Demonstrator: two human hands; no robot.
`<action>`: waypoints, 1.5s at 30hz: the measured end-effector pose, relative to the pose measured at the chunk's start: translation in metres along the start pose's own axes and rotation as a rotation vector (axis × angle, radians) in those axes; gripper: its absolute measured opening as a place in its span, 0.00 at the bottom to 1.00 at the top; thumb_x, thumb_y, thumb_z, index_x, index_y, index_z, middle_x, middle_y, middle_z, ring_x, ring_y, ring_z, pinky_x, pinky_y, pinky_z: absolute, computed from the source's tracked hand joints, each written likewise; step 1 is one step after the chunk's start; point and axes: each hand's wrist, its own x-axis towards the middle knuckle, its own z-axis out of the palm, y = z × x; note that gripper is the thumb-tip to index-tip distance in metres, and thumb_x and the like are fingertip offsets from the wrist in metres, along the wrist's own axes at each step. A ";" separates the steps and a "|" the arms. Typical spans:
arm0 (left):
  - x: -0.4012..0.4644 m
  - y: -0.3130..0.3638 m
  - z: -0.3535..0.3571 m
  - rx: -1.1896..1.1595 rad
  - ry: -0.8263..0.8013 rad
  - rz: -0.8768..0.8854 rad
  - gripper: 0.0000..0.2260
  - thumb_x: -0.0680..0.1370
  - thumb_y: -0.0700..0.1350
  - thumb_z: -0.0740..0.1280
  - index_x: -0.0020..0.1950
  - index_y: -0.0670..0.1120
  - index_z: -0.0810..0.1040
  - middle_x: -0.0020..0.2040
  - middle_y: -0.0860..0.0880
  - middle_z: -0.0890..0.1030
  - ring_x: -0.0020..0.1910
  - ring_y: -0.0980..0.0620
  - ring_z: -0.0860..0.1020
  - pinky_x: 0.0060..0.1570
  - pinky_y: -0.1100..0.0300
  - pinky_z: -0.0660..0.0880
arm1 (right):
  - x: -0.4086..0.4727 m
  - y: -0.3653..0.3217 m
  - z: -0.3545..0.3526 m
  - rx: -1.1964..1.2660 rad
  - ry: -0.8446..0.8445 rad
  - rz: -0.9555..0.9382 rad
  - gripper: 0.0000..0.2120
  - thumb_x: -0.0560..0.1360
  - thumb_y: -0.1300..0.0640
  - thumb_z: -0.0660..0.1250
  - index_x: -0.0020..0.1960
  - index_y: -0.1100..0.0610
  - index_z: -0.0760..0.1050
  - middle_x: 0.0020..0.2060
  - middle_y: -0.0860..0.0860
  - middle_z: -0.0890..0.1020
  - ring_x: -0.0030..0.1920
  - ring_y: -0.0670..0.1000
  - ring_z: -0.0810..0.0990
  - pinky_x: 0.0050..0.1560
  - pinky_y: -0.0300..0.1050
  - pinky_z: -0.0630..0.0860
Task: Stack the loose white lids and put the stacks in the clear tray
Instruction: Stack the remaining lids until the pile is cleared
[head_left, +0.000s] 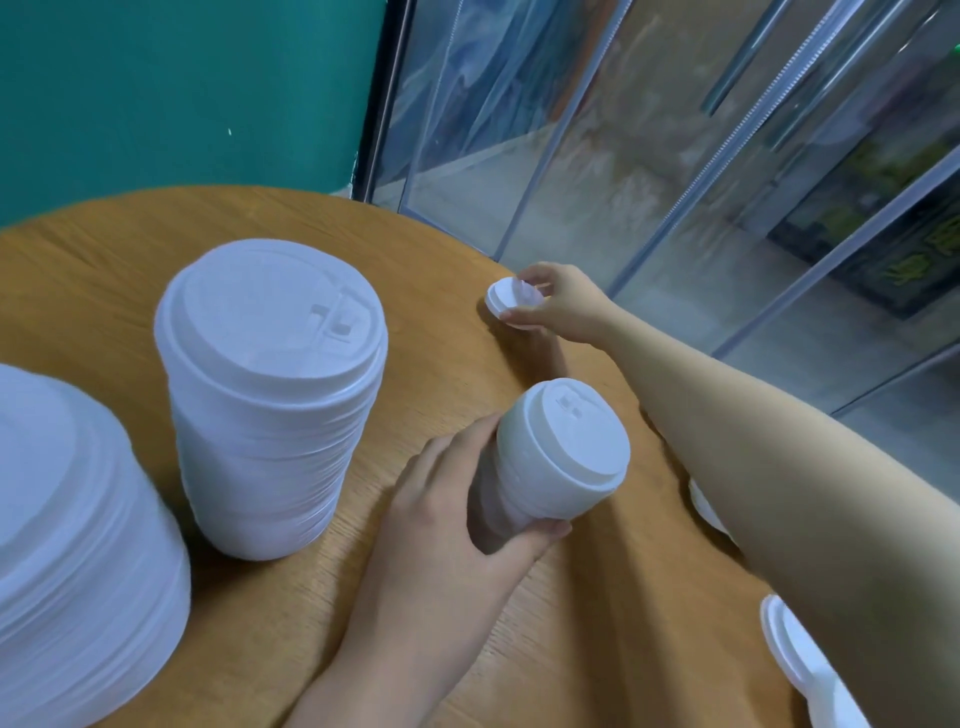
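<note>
**A:** Two tall stacks of white lids are standing on your round wooden table (426, 249). The middle stack (270, 400) is sitting upright, and its top lid is showing a little square drink flap. The left stack (78, 545) is sitting at the left edge of the view, partly cut off.

**B:** What are my hands doing?

**A:** Your left hand (457, 514) is holding a small stack (556, 452) of white lids. Your fingers are curling round its lower part, and your thumb is pressing along the near side. The stack is tipping, so its top is pointing up and to the right, out past your fingertips.

**B:** And the other hand?

**A:** Your right hand (556, 301) is reaching to the far edge of the table. It is pinching a single lid (511, 304) there. Your thumb is lying on the near rim, and your fingers are coming over the far side. I cannot tell if the lid is touching the wood.

**B:** Are more lids lying around?

**A:** Yes. Loose lids (800, 665) are lying at the right edge of the table, under your right arm, partly hidden by it. They are white and round with raised rims.
</note>
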 end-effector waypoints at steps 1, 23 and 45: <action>0.000 0.000 0.000 0.003 -0.002 0.001 0.34 0.65 0.57 0.81 0.69 0.65 0.73 0.59 0.66 0.76 0.63 0.62 0.74 0.59 0.66 0.70 | -0.005 -0.003 -0.008 0.004 0.017 -0.013 0.29 0.70 0.45 0.81 0.67 0.53 0.77 0.61 0.48 0.80 0.62 0.50 0.78 0.57 0.43 0.72; -0.001 0.004 0.000 -0.033 -0.034 -0.039 0.33 0.65 0.56 0.82 0.69 0.63 0.74 0.57 0.65 0.77 0.58 0.61 0.75 0.57 0.62 0.73 | -0.238 -0.084 -0.107 -0.131 -0.273 -0.275 0.33 0.70 0.49 0.80 0.71 0.38 0.73 0.65 0.27 0.75 0.68 0.28 0.70 0.64 0.21 0.63; -0.013 0.012 -0.002 0.025 -0.303 0.046 0.36 0.67 0.59 0.81 0.72 0.61 0.71 0.58 0.67 0.73 0.60 0.67 0.71 0.59 0.72 0.66 | -0.280 -0.069 -0.107 -0.207 -0.323 -0.202 0.37 0.65 0.30 0.73 0.72 0.34 0.67 0.66 0.30 0.73 0.66 0.34 0.74 0.62 0.30 0.73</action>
